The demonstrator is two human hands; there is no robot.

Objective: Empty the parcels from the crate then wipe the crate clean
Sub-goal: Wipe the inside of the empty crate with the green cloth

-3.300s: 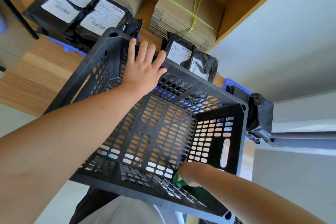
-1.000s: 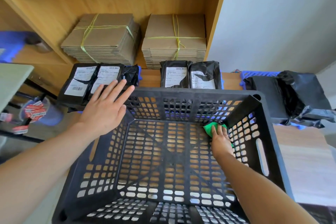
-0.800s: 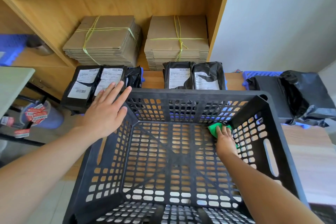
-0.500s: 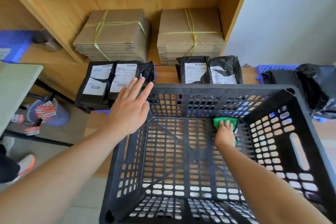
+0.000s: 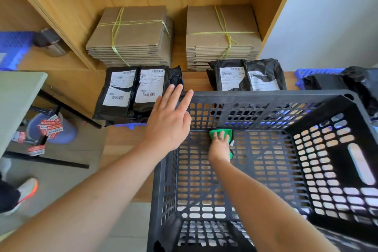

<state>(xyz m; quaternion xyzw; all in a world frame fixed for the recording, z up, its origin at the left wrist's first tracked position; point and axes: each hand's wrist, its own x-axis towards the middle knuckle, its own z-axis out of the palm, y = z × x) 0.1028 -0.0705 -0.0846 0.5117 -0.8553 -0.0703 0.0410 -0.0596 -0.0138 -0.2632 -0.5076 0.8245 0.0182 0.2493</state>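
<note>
The black slotted crate [image 5: 266, 99] stands upright on the wooden counter with nothing in it but my right hand. My left hand [image 5: 169, 120] lies flat with straight fingers on the crate's far left corner. Inside, my right hand [image 5: 219, 145] presses a green cloth [image 5: 216, 131] onto the crate's floor where it meets the far wall. Black parcels with white labels lie on the counter behind the crate: one group on the left [image 5: 135, 92] and two more in the middle [image 5: 245, 75].
Two tied bundles of flat cardboard [image 5: 131, 35] [image 5: 223, 35] sit on the shelf behind the parcels. A black bag [image 5: 360, 82] on a blue crate lies at the right. A grey table [image 5: 16, 100] and a bin stand at the left.
My right hand has slid the green cloth leftward along the far edge of the crate's floor. My left hand keeps its place on the corner. The view has shifted left.
</note>
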